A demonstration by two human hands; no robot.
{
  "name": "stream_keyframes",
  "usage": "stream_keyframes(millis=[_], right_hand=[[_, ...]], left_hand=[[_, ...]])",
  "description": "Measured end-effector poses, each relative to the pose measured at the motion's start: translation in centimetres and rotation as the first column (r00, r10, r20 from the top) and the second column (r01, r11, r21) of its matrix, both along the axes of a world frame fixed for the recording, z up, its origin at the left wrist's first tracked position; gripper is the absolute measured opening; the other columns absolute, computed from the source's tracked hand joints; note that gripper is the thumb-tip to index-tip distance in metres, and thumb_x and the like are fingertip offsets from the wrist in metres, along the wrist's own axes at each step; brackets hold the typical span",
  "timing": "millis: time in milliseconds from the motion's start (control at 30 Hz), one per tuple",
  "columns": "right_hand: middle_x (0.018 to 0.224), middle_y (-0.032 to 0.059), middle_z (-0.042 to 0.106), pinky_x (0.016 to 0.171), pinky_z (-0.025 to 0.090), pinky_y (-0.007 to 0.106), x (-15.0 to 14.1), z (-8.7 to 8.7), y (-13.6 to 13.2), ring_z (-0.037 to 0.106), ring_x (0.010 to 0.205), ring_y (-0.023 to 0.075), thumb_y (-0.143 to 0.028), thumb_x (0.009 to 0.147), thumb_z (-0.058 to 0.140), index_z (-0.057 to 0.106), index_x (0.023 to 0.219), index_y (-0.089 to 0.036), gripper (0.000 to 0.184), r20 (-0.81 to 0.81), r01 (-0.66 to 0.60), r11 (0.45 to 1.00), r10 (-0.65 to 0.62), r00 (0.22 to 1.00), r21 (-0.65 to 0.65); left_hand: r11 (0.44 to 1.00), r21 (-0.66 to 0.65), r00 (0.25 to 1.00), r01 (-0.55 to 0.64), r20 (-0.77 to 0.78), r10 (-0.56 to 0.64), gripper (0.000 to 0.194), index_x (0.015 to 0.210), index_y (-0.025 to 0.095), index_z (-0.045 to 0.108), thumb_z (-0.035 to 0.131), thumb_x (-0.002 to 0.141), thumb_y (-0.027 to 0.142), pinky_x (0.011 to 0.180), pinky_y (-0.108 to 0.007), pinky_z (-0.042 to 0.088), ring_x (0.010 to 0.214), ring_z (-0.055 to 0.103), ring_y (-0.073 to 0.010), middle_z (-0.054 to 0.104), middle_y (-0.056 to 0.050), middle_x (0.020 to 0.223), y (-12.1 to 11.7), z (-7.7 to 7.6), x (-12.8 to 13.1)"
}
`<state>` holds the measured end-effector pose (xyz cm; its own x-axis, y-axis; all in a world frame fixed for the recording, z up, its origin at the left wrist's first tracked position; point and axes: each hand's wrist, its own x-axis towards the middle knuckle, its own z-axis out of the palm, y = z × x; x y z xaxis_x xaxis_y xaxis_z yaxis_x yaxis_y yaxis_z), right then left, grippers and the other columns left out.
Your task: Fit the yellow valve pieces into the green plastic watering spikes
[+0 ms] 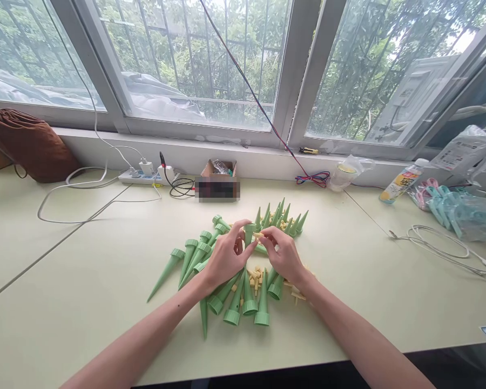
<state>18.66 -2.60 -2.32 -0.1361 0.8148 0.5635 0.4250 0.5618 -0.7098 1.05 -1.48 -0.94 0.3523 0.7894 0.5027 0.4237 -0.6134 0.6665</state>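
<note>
Several green plastic cone spikes (194,256) lie in a heap on the pale table (85,281), mixed with small yellow pieces (256,278). My left hand (225,256) is closed around one green spike (249,233), held upright above the heap. My right hand (282,254) pinches a small yellow piece (259,235) right against that spike's top. More spikes (281,219) lie just behind my hands, and others (247,305) lie in front of them.
A power strip (143,174) with white cables, a small cardboard box (217,178) and a brown bag (28,143) sit along the window sill. Right side: a bottle (400,183), bagged teal and pink items (457,208), a white cable (441,243).
</note>
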Motion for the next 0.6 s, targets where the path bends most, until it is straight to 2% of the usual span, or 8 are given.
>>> stream_keyframes(millis=[167, 300, 367, 533, 600], right_hand=[[0.066, -0.0012, 0.052, 0.054, 0.037, 0.025, 0.17, -0.01, 0.11, 0.044, 0.057, 0.0125, -0.033, 0.101, 0.043, 0.055, 0.079, -0.02, 0.029, 0.043, 0.001, 1.0, -0.002, 0.999, 0.015], [0.064, -0.0018, 0.05, 0.054, 0.036, 0.025, 0.15, 0.05, 0.05, 0.042, 0.056, 0.0121, -0.035, 0.103, 0.04, 0.052, 0.075, -0.02, 0.033, 0.045, -0.008, 1.0, 0.008, 0.999, 0.007], [0.066, -0.0011, 0.053, 0.055, 0.037, 0.025, 0.08, 0.11, -0.02, 0.044, 0.057, 0.0124, -0.035, 0.103, 0.041, 0.055, 0.079, -0.019, 0.032, 0.041, -0.008, 1.0, 0.008, 0.999, -0.013], [0.087, 0.0034, 0.064, 0.061, 0.045, 0.026, 0.0, 0.06, -0.05, 0.053, 0.066, 0.0133, -0.034, 0.1, 0.048, 0.059, 0.108, -0.019, 0.021, 0.02, -0.042, 0.999, 0.042, 0.999, -0.025], [0.092, 0.0046, 0.065, 0.062, 0.046, 0.026, 0.02, -0.05, 0.02, 0.055, 0.068, 0.0138, -0.033, 0.1, 0.049, 0.06, 0.11, -0.019, 0.02, 0.021, -0.049, 0.999, 0.049, 0.999, -0.001]], left_hand=[[1.0, 0.031, 1.0, 0.004, -0.02, -0.004, 0.037, 0.125, 0.023, 0.045, 0.058, 0.091, 0.031, 0.05, -0.018, 0.037, 0.046, 0.04, -0.0071, 0.045, 0.009, 0.062, -0.07, -0.16, 0.03], [1.0, -0.003, 1.0, 0.013, 0.002, -0.013, 0.038, 0.126, 0.023, 0.045, 0.059, 0.091, 0.031, 0.05, -0.018, 0.037, 0.046, 0.04, -0.0066, 0.045, 0.009, 0.063, -0.09, -0.08, 0.08], [0.999, -0.036, 1.0, 0.015, 0.023, -0.014, 0.039, 0.125, 0.023, 0.045, 0.06, 0.09, 0.032, 0.048, -0.017, 0.036, 0.046, 0.039, -0.0063, 0.045, 0.009, 0.064, -0.07, 0.01, 0.1], [0.997, -0.072, 0.998, 0.01, 0.067, -0.005, 0.041, 0.125, 0.023, 0.046, 0.062, 0.088, 0.03, 0.047, -0.017, 0.035, 0.046, 0.037, -0.0061, 0.044, 0.008, 0.065, 0.0, 0.15, 0.11], [0.997, -0.074, 0.997, 0.018, 0.073, -0.013, 0.041, 0.125, 0.023, 0.046, 0.062, 0.088, 0.029, 0.046, -0.017, 0.035, 0.046, 0.038, -0.0062, 0.044, 0.008, 0.065, 0.01, 0.14, 0.12]])
